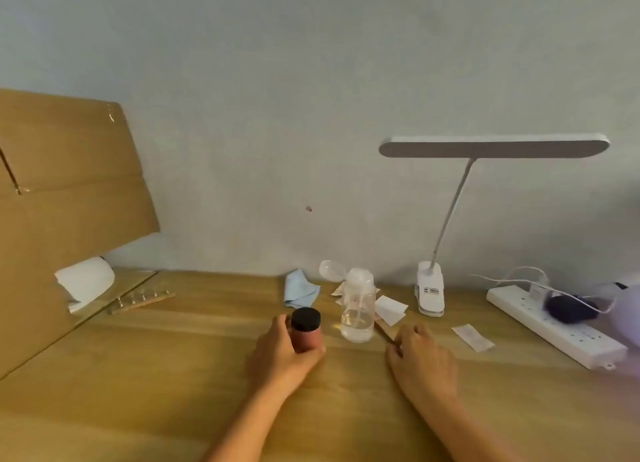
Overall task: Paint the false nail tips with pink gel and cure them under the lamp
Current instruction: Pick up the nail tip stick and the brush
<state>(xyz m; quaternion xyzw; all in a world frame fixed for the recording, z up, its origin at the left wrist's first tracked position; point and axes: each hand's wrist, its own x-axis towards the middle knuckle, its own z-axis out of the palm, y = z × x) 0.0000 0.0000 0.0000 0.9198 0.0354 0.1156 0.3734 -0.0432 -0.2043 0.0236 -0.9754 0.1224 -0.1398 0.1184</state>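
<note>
My left hand (282,349) grips a small pink gel jar (305,330) with a black lid, upright on the wooden table (173,375). My right hand (420,354) lies on the table a little to the right, its fingers closed on a thin brown stick or brush (385,332) that points away to the left. At the back left a wooden strip (143,300) holds a row of clear false nail tips on small stands. At the far right edge sits a pale purple lamp (623,316), mostly cut off.
A clear pump bottle (358,306) with liquid stands between the hands, farther back. Behind it lie a blue cloth (300,292) and white wipes (389,309). A white clip desk lamp (429,292), a power strip (554,326), cardboard (62,202) and a paper roll (86,281) line the back.
</note>
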